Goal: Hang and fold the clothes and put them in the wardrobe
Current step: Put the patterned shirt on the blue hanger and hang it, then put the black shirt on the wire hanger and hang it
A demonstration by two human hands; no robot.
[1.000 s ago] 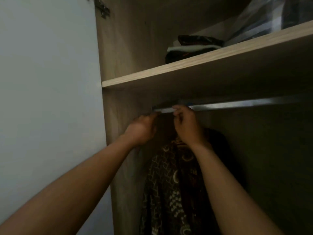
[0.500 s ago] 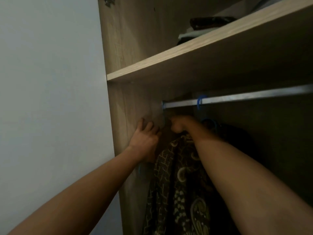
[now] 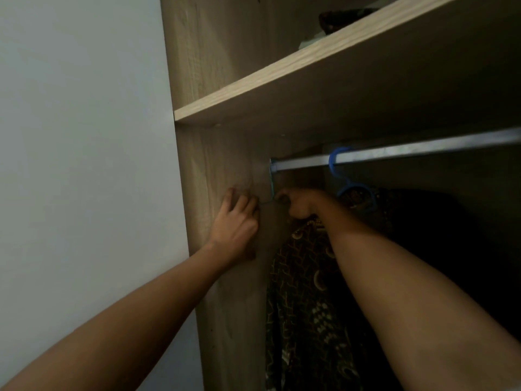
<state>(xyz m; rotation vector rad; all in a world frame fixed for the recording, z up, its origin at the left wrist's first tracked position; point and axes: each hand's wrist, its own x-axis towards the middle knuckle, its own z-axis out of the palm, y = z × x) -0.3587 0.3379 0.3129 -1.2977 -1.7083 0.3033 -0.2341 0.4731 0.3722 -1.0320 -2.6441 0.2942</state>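
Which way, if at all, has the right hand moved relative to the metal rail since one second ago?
Yes. The right hand was up at the metal rail; it now sits below the rail's left end, at the patterned garment.

The right arm (image 3: pixel 400 277) covers the top of the patterned garment (image 3: pixel 304 306), whose hem runs off the bottom edge. The folded clothes (image 3: pixel 338 18) on the shelf (image 3: pixel 282 77) are mostly hidden behind its front edge. The rail (image 3: pixel 408 152) is cut off at the right edge.

A pale wall (image 3: pixel 84 165) fills the left side, plain and evenly lit, meeting the wooden side panel at its right edge.
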